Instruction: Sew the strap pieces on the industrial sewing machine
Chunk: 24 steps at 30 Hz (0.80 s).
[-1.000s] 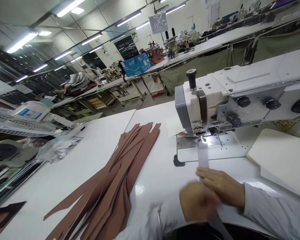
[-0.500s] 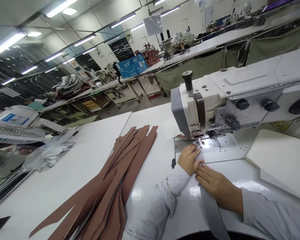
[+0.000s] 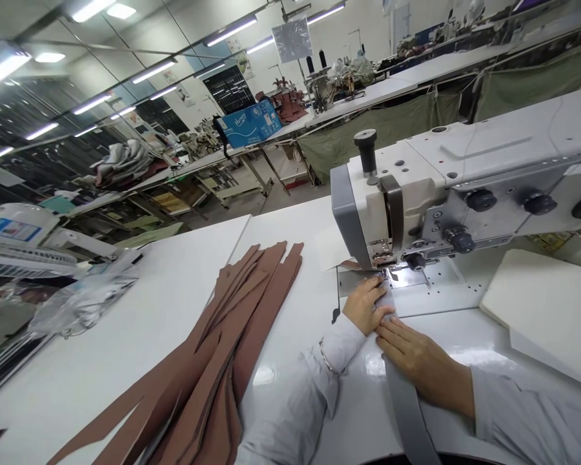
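Note:
My left hand (image 3: pixel 365 305), with a thin metal bangle at the wrist, pinches a grey fabric strip (image 3: pixel 404 403) just in front of the presser foot (image 3: pixel 380 258) of a white industrial sewing machine (image 3: pixel 392 200). My right hand (image 3: pixel 416 360) lies pressed on the same strip, a little closer to me. The strip runs from under the foot, over the table's edge and down toward my lap. Left of my hands lies an overlapping pile of long, pointed brown strips (image 3: pixel 223 336), possibly leather. My hands hide part of the grey strip.
The machine's metal bed plate (image 3: pixel 426 290) is set into the white worktable (image 3: pixel 164 297). A cream board (image 3: pixel 542 310) lies at the right. A plastic bag (image 3: pixel 84 300) and a white fan (image 3: pixel 14 242) sit beyond the table's left edge. Other sewing tables line the room behind.
My left hand has moved from a blurred spot low over the strip up to the presser foot. Since half a second ago, my hands have barely moved, and the view has tilted slightly.

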Tool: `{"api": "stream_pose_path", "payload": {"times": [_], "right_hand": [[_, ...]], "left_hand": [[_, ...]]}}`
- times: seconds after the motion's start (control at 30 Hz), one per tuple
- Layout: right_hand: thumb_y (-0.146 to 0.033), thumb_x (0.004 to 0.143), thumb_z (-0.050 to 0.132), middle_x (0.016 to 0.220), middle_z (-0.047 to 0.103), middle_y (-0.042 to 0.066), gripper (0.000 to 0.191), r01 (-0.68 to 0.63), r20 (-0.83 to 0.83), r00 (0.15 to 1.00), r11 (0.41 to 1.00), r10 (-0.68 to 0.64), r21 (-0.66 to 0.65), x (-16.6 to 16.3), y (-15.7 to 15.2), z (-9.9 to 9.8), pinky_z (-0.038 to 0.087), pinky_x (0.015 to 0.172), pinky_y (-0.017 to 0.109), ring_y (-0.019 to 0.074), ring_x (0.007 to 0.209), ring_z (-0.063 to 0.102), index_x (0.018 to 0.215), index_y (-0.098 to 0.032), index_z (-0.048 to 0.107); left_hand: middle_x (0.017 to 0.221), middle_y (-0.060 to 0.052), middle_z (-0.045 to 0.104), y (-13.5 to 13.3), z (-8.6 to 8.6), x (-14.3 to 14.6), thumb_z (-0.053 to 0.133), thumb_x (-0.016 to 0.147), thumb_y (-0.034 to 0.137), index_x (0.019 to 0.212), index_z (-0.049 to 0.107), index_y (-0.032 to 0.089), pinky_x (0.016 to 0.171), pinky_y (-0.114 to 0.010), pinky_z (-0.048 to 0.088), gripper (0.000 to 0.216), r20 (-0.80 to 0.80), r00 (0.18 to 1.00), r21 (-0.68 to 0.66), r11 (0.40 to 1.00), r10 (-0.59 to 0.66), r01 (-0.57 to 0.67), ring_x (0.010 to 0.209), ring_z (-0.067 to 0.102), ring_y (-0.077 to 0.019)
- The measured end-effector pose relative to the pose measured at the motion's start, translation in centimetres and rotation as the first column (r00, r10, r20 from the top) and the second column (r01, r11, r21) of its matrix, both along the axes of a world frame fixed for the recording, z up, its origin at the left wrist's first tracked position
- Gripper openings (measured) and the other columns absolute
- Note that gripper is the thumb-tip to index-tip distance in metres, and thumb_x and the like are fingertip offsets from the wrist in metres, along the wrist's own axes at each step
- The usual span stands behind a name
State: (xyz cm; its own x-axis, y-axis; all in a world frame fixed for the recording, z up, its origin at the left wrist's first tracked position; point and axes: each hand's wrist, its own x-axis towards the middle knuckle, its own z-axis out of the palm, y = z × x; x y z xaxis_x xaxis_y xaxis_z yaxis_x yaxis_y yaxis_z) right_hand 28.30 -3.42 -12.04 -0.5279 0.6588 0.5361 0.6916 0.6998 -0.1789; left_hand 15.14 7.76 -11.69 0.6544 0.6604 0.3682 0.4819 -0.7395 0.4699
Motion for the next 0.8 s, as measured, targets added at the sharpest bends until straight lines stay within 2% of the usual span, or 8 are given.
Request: {"api": "stream_pose_path", "payload": {"times": [0.17,0.33,0.5,0.8], "right_hand": [[0.002,0.074,0.036,0.118,0.056,0.021,0.042,0.004,0.050,0.999,1.000,-0.004,-0.006,0.0,0.1,0.1,0.040,0.100,0.045,0.0283,0.119,0.046,0.111,0.000,0.056],[-0.001,0.073,0.039,0.115,0.057,0.022,0.041,-0.003,0.060,0.998,0.999,0.000,0.049,-0.5,-1.9,0.3,0.045,0.095,0.044,0.0307,0.115,0.049,0.109,0.000,0.058],[-0.003,0.071,0.043,0.116,0.057,0.022,0.040,0.002,0.098,0.995,0.999,-0.007,0.045,-0.5,-2.4,0.3,0.046,0.094,0.043,0.0310,0.114,0.050,0.108,0.000,0.059],[-0.003,0.073,0.042,0.114,0.058,0.023,0.039,-0.005,0.099,0.995,1.000,0.002,0.024,-0.2,-1.7,0.5,0.045,0.095,0.043,0.0305,0.115,0.049,0.109,0.001,0.058]], "left_hand": [[0.123,-0.014,0.056,0.8,0.4,0.2,0.072,0.072,0.028,0.106,0.063,0.013,0.100,-0.039,0.044,0.038,-0.052,0.999,-0.047,0.999,-0.001,-0.002,0.116,0.052,-0.0248],[0.114,-0.012,0.061,-0.7,1.2,0.1,0.065,0.078,0.028,0.098,0.065,0.015,0.094,-0.044,0.046,0.025,-0.169,0.984,0.089,0.995,0.052,-0.037,0.110,0.054,-0.0278],[0.117,-0.012,0.060,-1.9,0.9,-0.4,0.067,0.074,0.029,0.100,0.065,0.015,0.097,-0.045,0.045,0.029,-0.096,0.995,0.098,0.995,0.038,-0.029,0.112,0.052,-0.0282],[0.123,-0.011,0.057,1.2,1.0,0.4,0.067,0.075,0.021,0.104,0.064,0.015,0.104,-0.042,0.038,0.030,-0.146,0.988,-0.027,0.998,0.048,-0.053,0.117,0.051,-0.0246]]}}
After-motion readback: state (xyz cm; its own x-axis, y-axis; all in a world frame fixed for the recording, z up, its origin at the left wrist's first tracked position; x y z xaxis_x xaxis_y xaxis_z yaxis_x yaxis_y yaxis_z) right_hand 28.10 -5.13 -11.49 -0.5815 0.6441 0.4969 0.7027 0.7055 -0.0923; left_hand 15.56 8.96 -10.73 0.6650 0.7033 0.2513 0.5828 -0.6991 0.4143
